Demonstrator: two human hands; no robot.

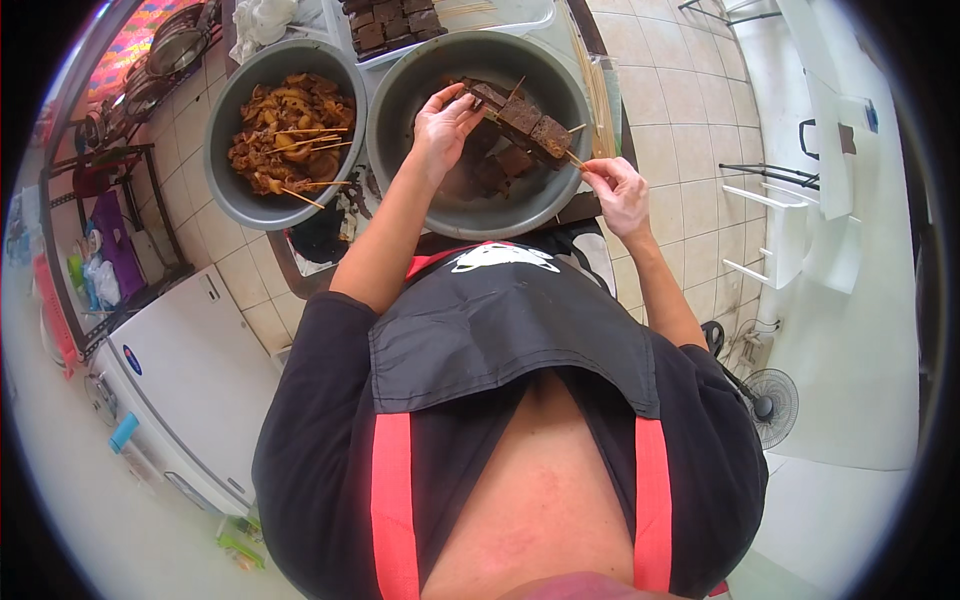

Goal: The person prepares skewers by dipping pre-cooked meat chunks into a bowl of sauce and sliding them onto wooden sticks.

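My left hand (442, 133) pinches the upper-left end of a row of dark brown food cubes (519, 115) on a wooden skewer. At the row's lower-right end, my right hand (621, 196) grips the bare skewer tips (576, 161) between thumb and fingers. This row is above a large grey basin (382, 169), slanting down to the right. More dark cubes (510, 161) lie in the basin under it, some with sticks poking out. How many skewers my right hand holds is hard to tell.
A second grey basin (217, 161) on the left holds sauced brown meat pieces (289, 112) with several skewers. Behind, a clear plastic tray (536, 16) carries stacked dark cubes (394, 26). Bare wooden skewers (600, 112) lie along the table's right side. Crumpled white plastic (262, 22) sits back left.
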